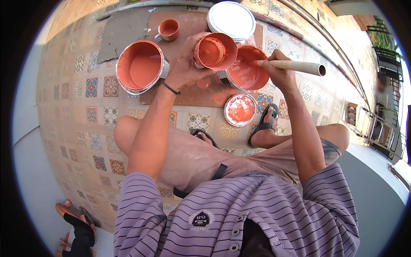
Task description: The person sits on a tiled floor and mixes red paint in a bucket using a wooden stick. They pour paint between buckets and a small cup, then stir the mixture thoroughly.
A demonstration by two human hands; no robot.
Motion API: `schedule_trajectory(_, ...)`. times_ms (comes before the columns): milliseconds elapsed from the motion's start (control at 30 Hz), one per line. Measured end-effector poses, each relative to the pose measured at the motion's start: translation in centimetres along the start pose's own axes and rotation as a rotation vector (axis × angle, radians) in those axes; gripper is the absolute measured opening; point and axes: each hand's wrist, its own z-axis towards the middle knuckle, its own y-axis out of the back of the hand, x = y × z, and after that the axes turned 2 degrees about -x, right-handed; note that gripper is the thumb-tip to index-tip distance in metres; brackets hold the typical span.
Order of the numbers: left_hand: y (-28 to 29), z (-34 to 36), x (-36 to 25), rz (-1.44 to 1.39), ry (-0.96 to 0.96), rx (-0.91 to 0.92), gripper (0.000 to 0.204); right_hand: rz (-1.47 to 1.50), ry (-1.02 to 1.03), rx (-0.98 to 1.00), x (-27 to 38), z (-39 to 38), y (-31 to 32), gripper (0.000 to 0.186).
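My left hand [185,65] grips a small tub [230,52] coated inside with orange-red paint, tilted so that its mouth faces me. It overlaps the left edge of a paint bucket [264,79] holding wet orange-red paint. In my right hand [280,72] is a pale, hollow pipe [305,66], lying nearly level. Its far end reaches over the bucket's right rim; whether it touches the paint I cannot tell. A second bucket [123,64] with the same paint stands left of my left hand. Behind it sits a paint-coated cup [168,28] with a pale handle.
A bucket with a white lid [231,20] stands at the back. Near my feet lies a paint-smeared round lid [240,110]. Brown board [186,100] and a grey corrugated sheet [124,32] cover patterned tiles. Another person [81,231] is at the lower left.
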Motion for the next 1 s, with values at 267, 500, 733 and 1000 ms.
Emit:
schedule_trajectory(267, -0.7, 2.2, 0.6, 0.257, -0.284, 0.032, 0.089, 0.255, -0.008, -0.045, -1.6, -1.0, -2.9, 0.016)
schedule_trajectory(500, -0.5, 1.8, 0.1, 0.374, -0.306, -0.056, 0.082, 0.004, -0.049, -0.046, -1.8, -1.3, 0.5, 0.017)
schedule_trajectory(733, -0.2, 2.6, 0.6, 0.452, -0.325, -0.114, 0.081, 0.276, -0.007, -0.076, -2.4, -1.0, -3.1, 0.019)
schedule_trajectory(1000, 0.8, 2.8, 0.8, 0.386, -0.253, -0.164, 0.087, 0.031, -0.144, -0.068, -3.3, -1.8, 0.8, 0.025)
